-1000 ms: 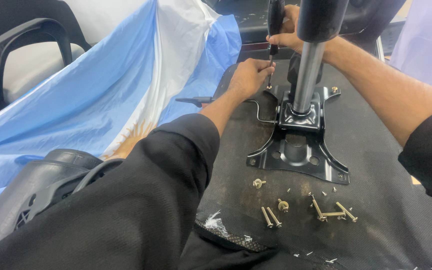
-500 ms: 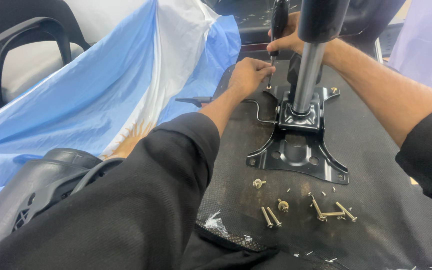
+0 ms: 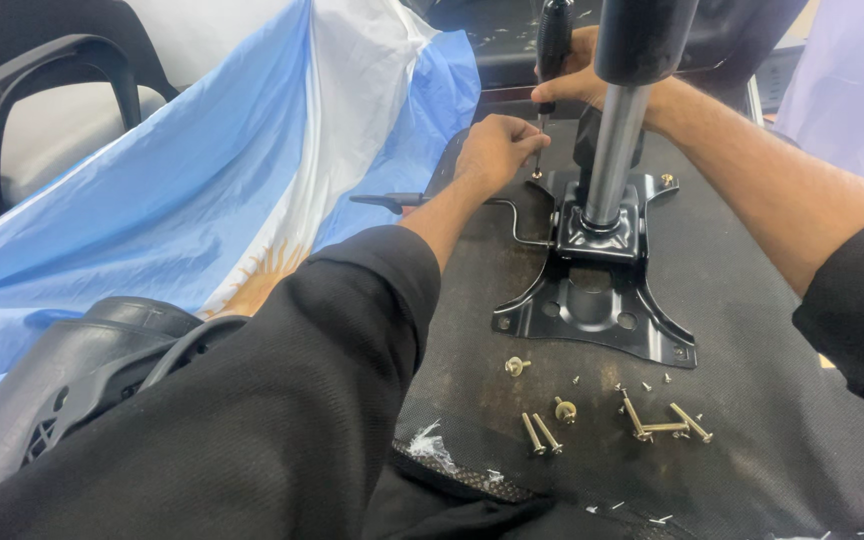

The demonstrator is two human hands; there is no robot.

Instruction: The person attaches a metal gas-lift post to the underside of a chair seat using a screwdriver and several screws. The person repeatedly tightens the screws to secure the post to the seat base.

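A black metal chair mechanism plate (image 3: 592,310) lies on the dark underside of a chair seat (image 3: 752,330), with a silver gas cylinder (image 3: 612,150) standing up from it. My left hand (image 3: 495,148) pinches at the screwdriver's tip by the plate's far left corner. My right hand (image 3: 577,80) grips the black handle of the screwdriver (image 3: 552,45), held upright over that corner, partly behind the cylinder.
Several loose brass bolts (image 3: 652,420) and washers (image 3: 518,366) lie on the seat near me. A light blue and white cloth (image 3: 212,190) covers the left side. A black chair armrest (image 3: 72,70) stands far left, another black plastic part (image 3: 82,370) at lower left.
My left hand has shifted slightly towards the plate's corner; the screwdriver stays upright in my right hand.
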